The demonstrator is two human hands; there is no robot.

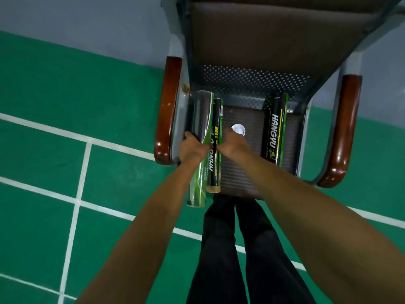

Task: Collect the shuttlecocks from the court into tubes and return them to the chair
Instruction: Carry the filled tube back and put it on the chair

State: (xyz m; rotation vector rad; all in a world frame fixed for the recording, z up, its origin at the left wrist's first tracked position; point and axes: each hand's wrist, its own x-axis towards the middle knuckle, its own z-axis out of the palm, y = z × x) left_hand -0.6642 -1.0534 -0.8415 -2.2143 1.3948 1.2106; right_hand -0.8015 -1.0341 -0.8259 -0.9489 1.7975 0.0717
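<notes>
Now you are standing right in front of the chair (241,40), looking straight down on its seat, with your legs in dark trousers (230,238) below it. Your left hand (192,148) is wrapped round the green tube (202,119), fingers curled over its left side about halfway along. That tube lies lengthwise on the left part of the seat, close beside the left wooden armrest (167,106), and its near end sticks out past the front edge of the seat. Touching it on the right lies the slim black tube (217,115), whose tan cardboard end sits at the front edge. Your right hand (234,144) has its fingers curled in and grasps this black tube from the right side, level with your left hand, so your two hands nearly meet over the tubes. Just beyond your right knuckles a white round cap (238,129) rests on the ribbed seat. A third tube (275,130), black with the lettering HANGYU, lies lengthwise on the right part of the seat, well apart from the other two and near the right armrest (344,128). Neither hand touches it. The chair stands on the green court floor (120,176), which is crossed by white lines (83,172) to your left. You cannot tell what any tube holds inside.
</notes>
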